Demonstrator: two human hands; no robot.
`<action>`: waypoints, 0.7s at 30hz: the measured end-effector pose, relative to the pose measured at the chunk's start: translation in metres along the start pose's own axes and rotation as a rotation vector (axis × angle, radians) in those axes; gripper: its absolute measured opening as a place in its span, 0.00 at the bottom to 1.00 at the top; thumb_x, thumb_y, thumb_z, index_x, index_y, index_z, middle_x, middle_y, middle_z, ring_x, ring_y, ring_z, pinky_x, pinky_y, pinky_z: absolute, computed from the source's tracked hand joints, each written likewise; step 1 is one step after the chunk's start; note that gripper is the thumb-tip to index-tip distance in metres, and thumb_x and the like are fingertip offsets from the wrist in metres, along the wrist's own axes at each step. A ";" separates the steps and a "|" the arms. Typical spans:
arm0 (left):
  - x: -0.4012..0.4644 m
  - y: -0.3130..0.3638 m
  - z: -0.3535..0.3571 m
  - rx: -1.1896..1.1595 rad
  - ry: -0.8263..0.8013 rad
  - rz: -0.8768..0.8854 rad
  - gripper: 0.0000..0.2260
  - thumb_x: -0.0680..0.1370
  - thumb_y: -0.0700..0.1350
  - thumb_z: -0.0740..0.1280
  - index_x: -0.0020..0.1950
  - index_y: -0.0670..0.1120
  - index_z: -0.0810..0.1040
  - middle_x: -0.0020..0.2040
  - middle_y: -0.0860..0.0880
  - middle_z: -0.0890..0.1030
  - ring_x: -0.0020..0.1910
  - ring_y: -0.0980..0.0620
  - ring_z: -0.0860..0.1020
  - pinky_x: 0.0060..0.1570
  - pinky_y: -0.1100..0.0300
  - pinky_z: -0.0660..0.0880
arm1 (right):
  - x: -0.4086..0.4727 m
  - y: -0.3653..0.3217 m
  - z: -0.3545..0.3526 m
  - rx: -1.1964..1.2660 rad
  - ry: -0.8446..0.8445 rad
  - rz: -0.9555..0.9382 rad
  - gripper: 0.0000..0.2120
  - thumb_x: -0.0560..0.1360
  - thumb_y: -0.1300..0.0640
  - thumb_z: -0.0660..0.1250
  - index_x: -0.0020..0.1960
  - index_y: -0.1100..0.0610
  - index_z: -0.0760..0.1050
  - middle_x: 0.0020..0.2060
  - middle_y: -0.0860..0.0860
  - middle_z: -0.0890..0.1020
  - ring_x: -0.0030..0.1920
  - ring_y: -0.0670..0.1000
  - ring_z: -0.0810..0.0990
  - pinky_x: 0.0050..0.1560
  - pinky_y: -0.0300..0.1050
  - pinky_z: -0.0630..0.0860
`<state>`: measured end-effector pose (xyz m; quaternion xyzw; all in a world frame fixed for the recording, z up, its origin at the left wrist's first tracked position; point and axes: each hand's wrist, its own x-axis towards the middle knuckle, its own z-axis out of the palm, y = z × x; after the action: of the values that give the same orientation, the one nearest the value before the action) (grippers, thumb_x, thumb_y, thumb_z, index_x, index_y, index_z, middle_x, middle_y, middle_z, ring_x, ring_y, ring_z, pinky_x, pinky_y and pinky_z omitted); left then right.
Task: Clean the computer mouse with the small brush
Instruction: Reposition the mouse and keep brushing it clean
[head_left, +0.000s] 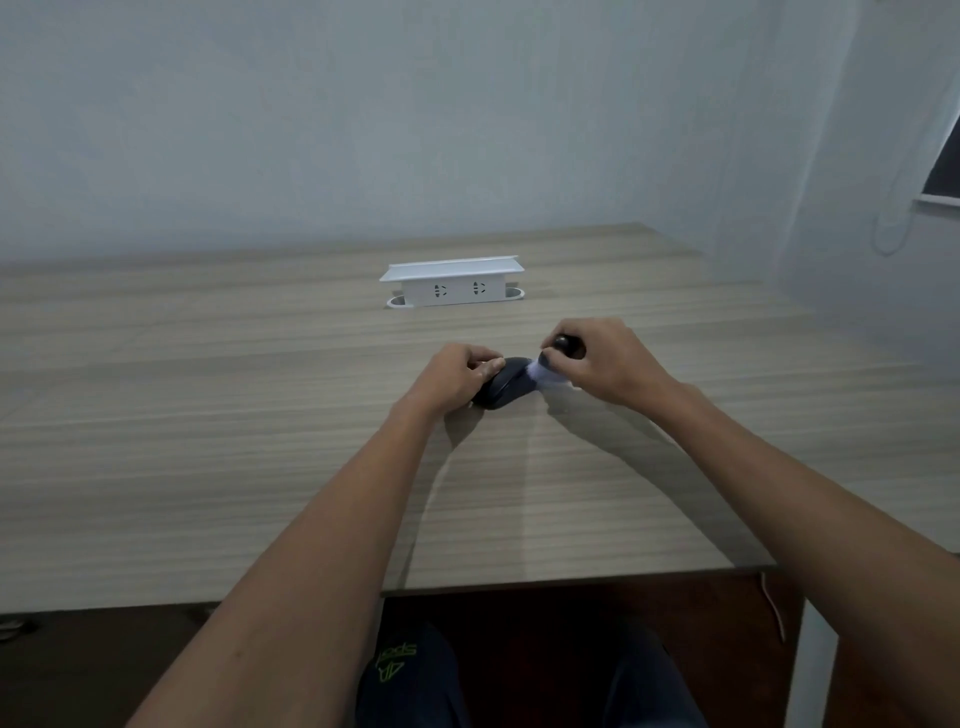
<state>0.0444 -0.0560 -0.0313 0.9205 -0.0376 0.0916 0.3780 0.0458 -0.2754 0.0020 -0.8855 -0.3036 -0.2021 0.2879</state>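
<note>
A dark computer mouse (506, 389) lies on the wooden desk (208, 415), a little beyond the middle. My left hand (454, 379) grips its left side, fingers curled over the top. My right hand (602, 364) is closed around a small brush (563, 345) with a dark round handle. The brush's pale bristles (537, 371) rest against the right end of the mouse. Most of the handle is hidden inside my fist.
A white pop-up socket box (452, 283) stands raised from the desk behind the mouse. The desk's front edge (571, 579) runs above my knees. A wall stands behind the desk, and a window corner (943, 166) shows at the far right.
</note>
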 end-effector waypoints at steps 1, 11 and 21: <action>0.001 -0.001 0.000 -0.002 0.000 -0.002 0.13 0.81 0.48 0.66 0.63 0.46 0.83 0.55 0.46 0.85 0.55 0.49 0.81 0.55 0.56 0.76 | -0.001 -0.003 -0.002 0.083 -0.019 -0.008 0.06 0.75 0.58 0.71 0.47 0.57 0.86 0.38 0.50 0.87 0.37 0.49 0.85 0.42 0.47 0.80; 0.003 -0.002 -0.001 -0.006 -0.019 -0.006 0.14 0.81 0.47 0.66 0.63 0.45 0.83 0.55 0.45 0.85 0.56 0.47 0.82 0.55 0.56 0.75 | 0.000 0.000 -0.002 0.124 0.037 0.021 0.06 0.75 0.58 0.72 0.47 0.59 0.86 0.35 0.51 0.86 0.33 0.48 0.82 0.39 0.44 0.78; 0.002 -0.002 -0.002 -0.019 -0.011 0.000 0.14 0.80 0.47 0.66 0.63 0.45 0.82 0.56 0.44 0.85 0.57 0.47 0.81 0.58 0.55 0.75 | 0.004 -0.004 0.001 0.103 0.047 -0.040 0.06 0.76 0.57 0.72 0.48 0.58 0.86 0.38 0.49 0.87 0.35 0.45 0.82 0.41 0.44 0.78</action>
<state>0.0465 -0.0533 -0.0305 0.9174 -0.0404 0.0862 0.3864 0.0459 -0.2706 0.0046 -0.8583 -0.3245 -0.2127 0.3359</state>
